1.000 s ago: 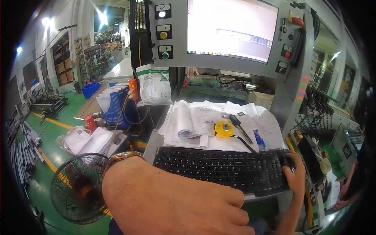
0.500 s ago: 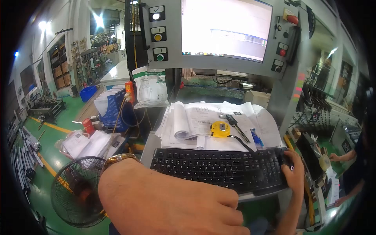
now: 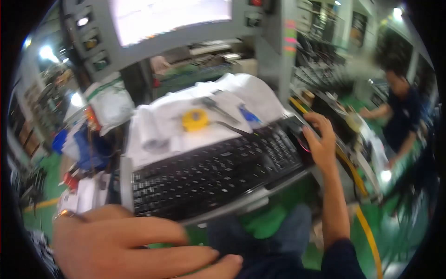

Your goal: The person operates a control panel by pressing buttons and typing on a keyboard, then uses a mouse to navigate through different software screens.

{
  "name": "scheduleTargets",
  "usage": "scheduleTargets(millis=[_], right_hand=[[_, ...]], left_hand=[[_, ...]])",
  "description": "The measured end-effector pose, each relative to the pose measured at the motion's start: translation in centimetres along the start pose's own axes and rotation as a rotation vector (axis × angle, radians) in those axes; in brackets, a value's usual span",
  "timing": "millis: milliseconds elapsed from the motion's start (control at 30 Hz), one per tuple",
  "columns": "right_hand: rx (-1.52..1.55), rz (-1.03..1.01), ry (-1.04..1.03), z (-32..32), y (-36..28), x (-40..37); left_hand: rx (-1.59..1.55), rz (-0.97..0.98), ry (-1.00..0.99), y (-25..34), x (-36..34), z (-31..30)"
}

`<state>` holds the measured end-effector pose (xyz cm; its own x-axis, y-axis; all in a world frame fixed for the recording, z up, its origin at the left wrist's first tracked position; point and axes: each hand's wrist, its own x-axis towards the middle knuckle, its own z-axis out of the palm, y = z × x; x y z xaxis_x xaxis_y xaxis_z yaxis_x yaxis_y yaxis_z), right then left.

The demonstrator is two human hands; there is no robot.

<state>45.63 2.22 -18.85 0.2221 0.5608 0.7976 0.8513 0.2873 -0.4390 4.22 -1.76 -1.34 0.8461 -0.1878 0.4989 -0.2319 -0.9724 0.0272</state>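
Observation:
My right hand (image 3: 320,142) rests over a black mouse (image 3: 296,129) at the right end of a black keyboard (image 3: 209,172), fingers curled on it. My left hand (image 3: 125,242) hovers low in the foreground below the keyboard's front edge. Its fingers stretch out to the right and hold nothing, and a gold watch band (image 3: 65,214) shows at the wrist. Behind the keyboard, a yellow tape measure (image 3: 195,120) lies on a pile of white drawings (image 3: 158,125). The whole view is blurred by motion.
A grey control panel with a bright screen (image 3: 167,14) and push buttons (image 3: 83,21) stands behind the papers. A white bag (image 3: 109,102) hangs at the left. Another person in dark clothes (image 3: 404,111) works at a bench on the right. Green floor lies below.
The view has swung right and tilted, bringing the other person into sight. My left hand has dropped lower and its fingers have stretched out. My right hand stays on the mouse.

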Motion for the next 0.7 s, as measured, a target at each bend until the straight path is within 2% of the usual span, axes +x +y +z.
scheduleTargets(millis=[67,100,133,200,333,433,500,600,667,700], right_hand=[[0.001,0.081,0.077,-0.6,-0.6,-1.3],[0.039,0.024,0.059,-1.0,-1.4,-1.9],[0.172,0.020,0.058,-0.8,-2.1,-2.5],[0.156,0.034,-0.010,-1.3,-3.7,-3.6],[0.134,-0.057,-0.089,-1.3,-5.4,-4.3],[0.135,-0.098,-0.147,-0.9,-6.1,-4.2],[0.085,-0.142,-0.191,-0.6,-6.3,-3.8],[0.088,-0.169,-0.161,-0.8,-6.6,-4.4],[0.094,-0.166,-0.162,-1.2,-6.5,-4.9],[0.083,-0.163,-0.182,-1.1,-6.3,-5.1]], left_hand=[[-0.033,-0.118,-0.124,1.2,0.8,-2.0],[-0.044,-0.166,-0.178,1.5,1.2,-3.0],[-0.070,-0.137,-0.200,1.4,1.3,-3.3],[-0.112,-0.092,-0.249,1.2,1.1,-3.6],[-0.111,-0.054,-0.134,1.5,0.3,-2.7],[-0.116,0.076,-0.206,0.8,0.2,-3.4],[-0.144,0.251,-0.261,-0.3,0.2,-3.9],[-0.085,0.640,-0.285,-3.5,1.5,-4.5],[-0.042,0.793,-0.266,-4.4,1.7,-4.2],[-0.036,0.796,-0.253,-4.5,1.5,-4.1]])
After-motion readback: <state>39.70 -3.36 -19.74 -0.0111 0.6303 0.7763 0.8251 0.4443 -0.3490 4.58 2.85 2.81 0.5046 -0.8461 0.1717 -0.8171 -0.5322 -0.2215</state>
